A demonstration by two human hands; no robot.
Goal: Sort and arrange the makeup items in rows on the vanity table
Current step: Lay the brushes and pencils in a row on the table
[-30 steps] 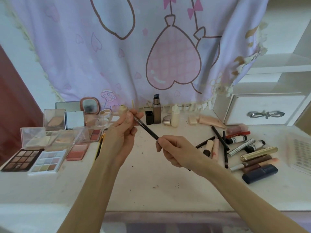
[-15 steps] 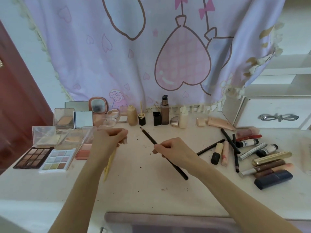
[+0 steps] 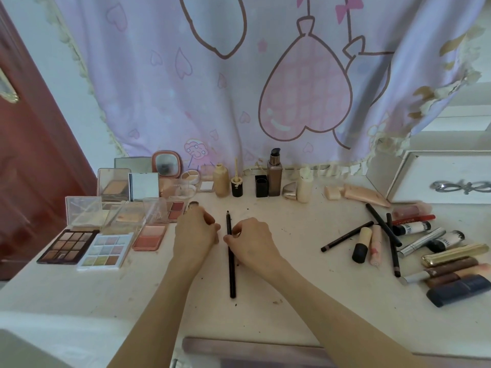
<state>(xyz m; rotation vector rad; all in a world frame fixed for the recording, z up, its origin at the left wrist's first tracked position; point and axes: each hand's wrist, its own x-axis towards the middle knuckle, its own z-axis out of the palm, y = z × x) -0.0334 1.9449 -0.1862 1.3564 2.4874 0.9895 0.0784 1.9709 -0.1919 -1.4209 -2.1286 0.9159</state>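
Observation:
A long black pencil [image 3: 231, 266] lies on the vanity table [image 3: 305, 282], pointing away from me. My right hand [image 3: 252, 241] pinches it near its upper third with thumb and fingertips. Just left of it, my left hand [image 3: 196, 232] rests on the table with its fingers curled round a thin pencil-like item. Only that item's brownish tip [image 3: 193, 205] shows above the knuckles. Several palettes [image 3: 106, 251] lie open at the left. Bottles [image 3: 273, 179] stand in a line along the back.
A loose pile of lipsticks, mascaras and pencils [image 3: 414, 248] covers the right side. A white drawer unit [image 3: 446, 179] stands at the back right. A printed curtain [image 3: 265, 88] hangs behind the table. A red door [image 3: 32, 155] is at the left.
My right hand has turned the black pencil from a slant to straight and lowered it onto the table. My left hand, holding its thin item, has moved right, beside the pencil.

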